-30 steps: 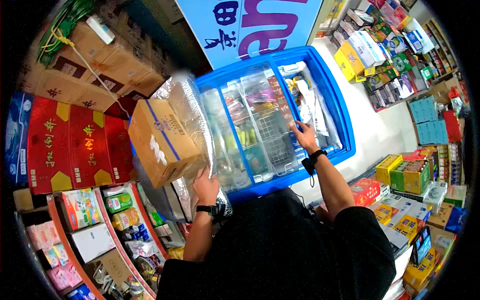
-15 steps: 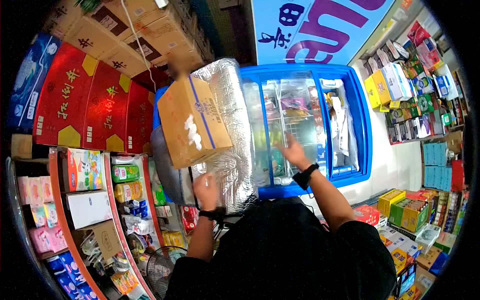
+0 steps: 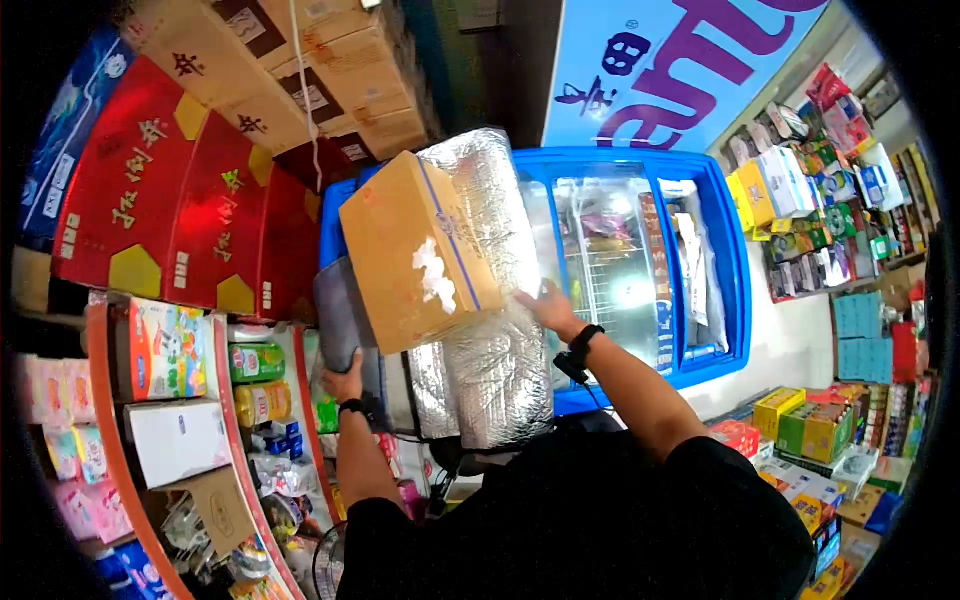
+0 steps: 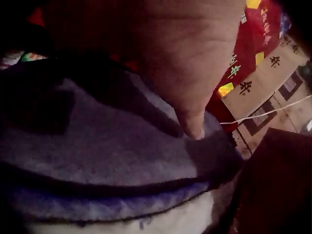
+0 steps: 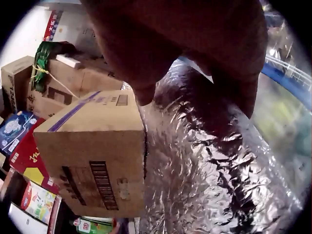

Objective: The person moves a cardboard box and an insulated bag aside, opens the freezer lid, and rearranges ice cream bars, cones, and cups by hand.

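My left hand [image 3: 345,383] is at the front edge of a folded grey cloth pad [image 3: 345,310], on the freezer's left end. In the left wrist view its thumb presses on the pad, and the other fingers are hidden. My right hand [image 3: 552,310] is over the silver foil insulation sheet [image 3: 490,390], with thumb and fingers spread in the right wrist view. Left of that hand, a taped cardboard box [image 3: 410,260] with a torn white patch lies tilted on the foil and pad.
The blue chest freezer [image 3: 738,270] has glass lids over packaged goods. Red boxes [image 3: 210,200] and stacked brown cartons [image 3: 350,60] stand at its left. Shelves of goods [image 3: 175,450] are at the front left. More boxed goods [image 3: 810,420] line the right.
My right hand has come left from the freezer's glass lid to the foil. My left hand has gone left from the foil's front edge to the grey pad. The head view has shifted.
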A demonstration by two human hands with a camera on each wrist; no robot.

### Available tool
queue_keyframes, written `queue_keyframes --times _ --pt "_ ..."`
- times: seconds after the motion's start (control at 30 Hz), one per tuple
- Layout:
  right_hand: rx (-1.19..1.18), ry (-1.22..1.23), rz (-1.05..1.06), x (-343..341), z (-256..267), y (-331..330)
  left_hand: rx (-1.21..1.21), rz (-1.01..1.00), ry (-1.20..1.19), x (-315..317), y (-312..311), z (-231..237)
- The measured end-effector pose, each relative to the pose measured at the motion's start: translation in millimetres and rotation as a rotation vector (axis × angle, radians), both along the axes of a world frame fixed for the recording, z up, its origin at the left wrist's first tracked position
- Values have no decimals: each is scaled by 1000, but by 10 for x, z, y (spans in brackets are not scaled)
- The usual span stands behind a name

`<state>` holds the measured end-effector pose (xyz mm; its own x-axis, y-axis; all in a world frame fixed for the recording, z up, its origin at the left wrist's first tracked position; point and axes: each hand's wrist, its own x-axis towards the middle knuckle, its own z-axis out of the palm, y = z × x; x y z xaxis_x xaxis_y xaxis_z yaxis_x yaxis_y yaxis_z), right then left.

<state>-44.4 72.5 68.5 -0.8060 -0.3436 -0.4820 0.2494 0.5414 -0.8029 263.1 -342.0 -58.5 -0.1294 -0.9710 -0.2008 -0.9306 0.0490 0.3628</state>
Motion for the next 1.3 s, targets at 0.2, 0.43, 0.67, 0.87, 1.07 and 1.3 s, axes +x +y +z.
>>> queue_keyframes --times 0.2,0.43,0.67,0.87,1.07,1.3 --pt "-88 208 25 -5 -615 -62 -232 -204 167 93 49 14" --pt "-68 334 0 299 -49 -134 -435 -229 377 50 463 -124" --pt "-312 289 -107 437 284 43 161 -309 450 -30 687 -838" --pt "-356 128 -138 372 -5 449 650 188 1162 -729 1056 668" --pt "-368 206 -158 330 243 687 720 -220 682 -1092 1272 1381" --pt "-324 151 -368 157 268 1504 569 -522 877 -1587 2207 1541"
